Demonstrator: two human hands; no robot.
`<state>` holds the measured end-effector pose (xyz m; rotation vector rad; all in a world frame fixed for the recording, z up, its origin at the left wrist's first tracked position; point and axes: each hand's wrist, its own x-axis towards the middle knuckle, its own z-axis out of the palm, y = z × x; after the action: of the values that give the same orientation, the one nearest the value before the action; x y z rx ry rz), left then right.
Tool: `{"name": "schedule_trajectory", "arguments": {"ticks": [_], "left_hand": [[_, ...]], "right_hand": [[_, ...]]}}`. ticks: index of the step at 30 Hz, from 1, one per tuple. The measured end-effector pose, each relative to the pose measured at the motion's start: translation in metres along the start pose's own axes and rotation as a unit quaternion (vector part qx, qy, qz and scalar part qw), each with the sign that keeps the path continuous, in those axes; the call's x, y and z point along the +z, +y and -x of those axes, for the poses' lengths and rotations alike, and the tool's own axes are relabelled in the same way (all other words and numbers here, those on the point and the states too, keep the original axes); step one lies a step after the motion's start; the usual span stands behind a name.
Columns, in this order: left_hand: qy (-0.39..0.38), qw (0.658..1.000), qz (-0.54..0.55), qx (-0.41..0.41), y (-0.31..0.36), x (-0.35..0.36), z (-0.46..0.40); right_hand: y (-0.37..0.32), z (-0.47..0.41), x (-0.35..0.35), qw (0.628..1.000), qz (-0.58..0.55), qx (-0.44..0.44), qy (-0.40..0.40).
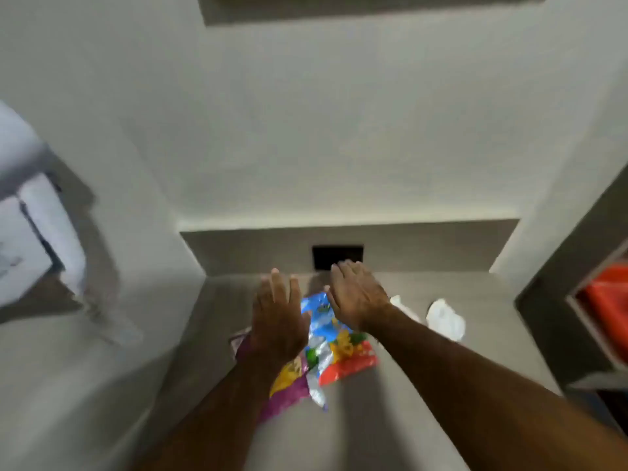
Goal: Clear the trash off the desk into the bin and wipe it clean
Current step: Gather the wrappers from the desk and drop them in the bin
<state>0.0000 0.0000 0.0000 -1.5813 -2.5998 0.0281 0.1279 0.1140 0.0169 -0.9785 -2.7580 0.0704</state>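
A grey desk point(390, 419) fills a wall niche. Snack wrappers lie on it: a blue, yellow and red one point(343, 351) and a purple and yellow one point(287, 392). Crumpled white tissues point(445, 319) lie to the right, with a smaller white scrap point(402, 305) beside my right wrist. Both hands are stretched flat above the wrappers, palms down, fingers apart. My left hand point(278, 317) hovers over the purple wrapper's far end. My right hand point(356, 294) is over the blue wrapper's top edge. Neither hand grips anything. No bin is in view.
A dark socket plate point(336, 256) sits in the desk's back panel. White walls close the niche on both sides. At right, a shelf unit point(557, 331) holds something orange point(608, 317). White boxes or papers point(30, 243) lie at far left.
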Motion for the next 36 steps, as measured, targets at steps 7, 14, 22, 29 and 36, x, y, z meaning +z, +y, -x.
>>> {"name": "schedule_trajectory", "arguments": {"ticks": [7, 14, 22, 29, 36], "left_hand": [[-0.307, 0.950, 0.031, -0.035, -0.041, 0.069, 0.034], [-0.162, 0.984, 0.073, 0.004, -0.050, 0.075, 0.044], [-0.060, 0.968, 0.241, -0.030, -0.041, 0.027, 0.051], [0.018, 0.937, 0.337, 0.087, 0.040, -0.039, 0.129], [-0.243, 0.821, 0.454, 0.248, 0.220, -0.002, 0.268]], "right_hand": [[-0.024, 0.008, 0.084, 0.939, 0.102, -0.067, -0.321], [-0.052, 0.008, 0.079, 0.944, 0.121, -0.061, -0.300], [-0.044, 0.046, 0.042, 0.976, -0.111, 0.064, -0.176], [-0.015, 0.220, -0.033, 0.926, -0.310, 0.163, 0.139], [0.002, 0.456, -0.025, 0.751, -0.360, 0.480, 0.274]]}}
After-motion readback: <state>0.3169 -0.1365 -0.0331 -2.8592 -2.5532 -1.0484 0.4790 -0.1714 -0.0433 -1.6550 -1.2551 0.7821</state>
